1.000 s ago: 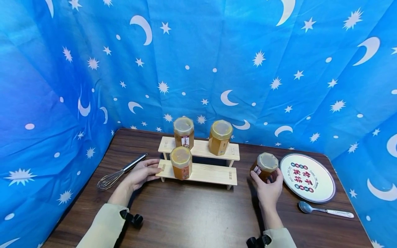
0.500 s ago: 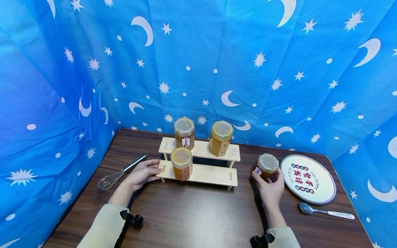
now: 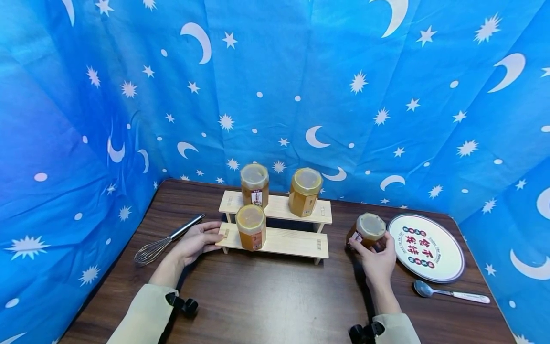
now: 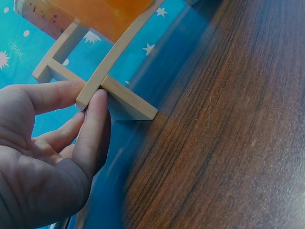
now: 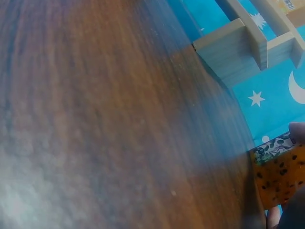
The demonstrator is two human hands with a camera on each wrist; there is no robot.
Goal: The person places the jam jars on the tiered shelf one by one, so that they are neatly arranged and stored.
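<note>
The right hand curls its fingers round a honey jar standing on the table, between the two-tier wooden rack and the printed round plate. The grip is closed on the jar's side below the lid. The left hand pinches the left end of the rack's lower shelf — thumb and forefinger on the board's edge — steadying it. Three jars already stand on the rack, and the lower shelf's right half is free. Judged best practice: keep the jar upright, lift it clear of the shelf edge, and hold the rack firm.
</note>
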